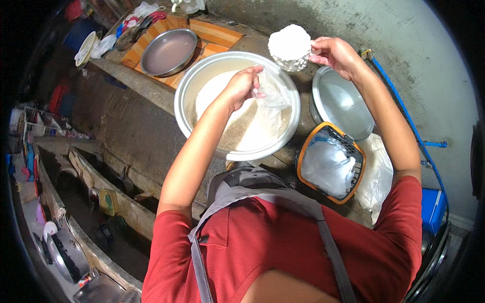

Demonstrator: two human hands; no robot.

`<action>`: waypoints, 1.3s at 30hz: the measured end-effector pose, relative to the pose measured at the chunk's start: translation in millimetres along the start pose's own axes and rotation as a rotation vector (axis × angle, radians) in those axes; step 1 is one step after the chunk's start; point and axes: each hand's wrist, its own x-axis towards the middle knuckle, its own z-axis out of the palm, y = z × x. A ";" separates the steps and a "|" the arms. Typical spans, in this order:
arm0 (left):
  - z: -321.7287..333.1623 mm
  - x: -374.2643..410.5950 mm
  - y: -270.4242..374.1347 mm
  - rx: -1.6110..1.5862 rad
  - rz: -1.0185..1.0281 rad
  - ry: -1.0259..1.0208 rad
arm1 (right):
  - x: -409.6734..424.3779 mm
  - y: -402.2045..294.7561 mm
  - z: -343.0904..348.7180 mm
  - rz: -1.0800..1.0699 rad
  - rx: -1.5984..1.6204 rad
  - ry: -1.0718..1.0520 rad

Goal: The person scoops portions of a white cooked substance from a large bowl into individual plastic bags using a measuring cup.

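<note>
My left hand (242,88) grips a clear plastic bag (273,91), which hangs over a large metal basin (181,108). Inside the basin, a white mass (212,89) lies beside a bare greyish-beige patch; I cannot tell exactly what it is. Off to the right and farther from me, my right hand (335,57) pinches the side of a small cup (290,65). White stuff (290,41) is heaped above the cup's rim, and white bits speckle its side. The cup is held beyond the basin's far right edge.
A bowl of cloudy liquid (168,52) stands on wooden boards (216,32) at far left. At right are another metal basin (346,104), an orange-rimmed basket (303,166) of plastic bags (327,166), and a blue hose (401,102) along the wall. Concrete troughs (125,208) run at lower left.
</note>
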 end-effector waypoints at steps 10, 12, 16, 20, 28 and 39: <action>-27.6 10.4 16.4 -0.184 0.007 -0.173 | 34.3 77.9 36.2 0.097 -0.044 -0.032; -36.1 10.1 12.4 0.006 -0.015 -0.070 | 47.6 99.2 60.7 -0.049 -0.249 -0.035; -36.0 1.2 20.2 0.262 0.047 0.042 | 41.8 111.3 107.4 -0.503 -0.683 0.248; -20.3 -9.6 39.1 0.327 0.146 0.156 | 34.2 91.2 107.6 -0.939 -0.765 0.196; -21.1 -7.7 50.1 0.239 0.473 0.258 | 36.2 48.2 90.8 -1.212 -0.918 0.130; -32.5 -10.0 32.4 0.132 0.388 0.249 | 35.0 63.6 98.3 -0.996 -0.719 0.196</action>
